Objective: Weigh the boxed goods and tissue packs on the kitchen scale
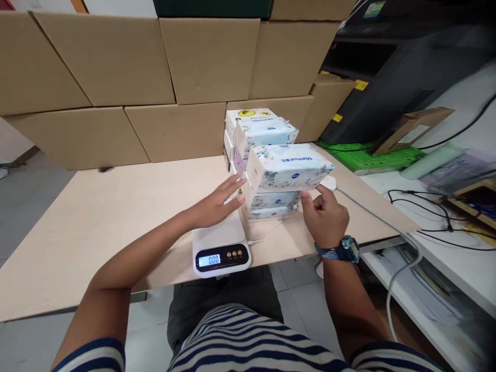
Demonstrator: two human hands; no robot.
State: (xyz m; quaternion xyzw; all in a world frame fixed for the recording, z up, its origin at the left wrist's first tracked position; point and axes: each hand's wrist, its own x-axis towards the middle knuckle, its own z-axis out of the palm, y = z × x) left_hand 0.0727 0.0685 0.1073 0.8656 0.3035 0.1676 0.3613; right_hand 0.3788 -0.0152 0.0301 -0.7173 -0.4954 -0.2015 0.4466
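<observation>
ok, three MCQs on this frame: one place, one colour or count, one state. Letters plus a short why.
1. Where is the scale?
A. at the table's near edge, under the left hand
B. on the cardboard boxes
C. on the green mat

2. What colour is the watch on the right wrist?
A. red
B. blue-teal
C. white

3. What does the scale's display read?
A. blank
B. 5.20
C. 0.00

Answers:
1 A: it sits on the table at the near edge, with the left hand flat above its plate.
2 B: its case and strap are blue-teal.
3 C: the lit display reads 0.00 and the plate is bare; the right hand grips the top tissue pack.
</observation>
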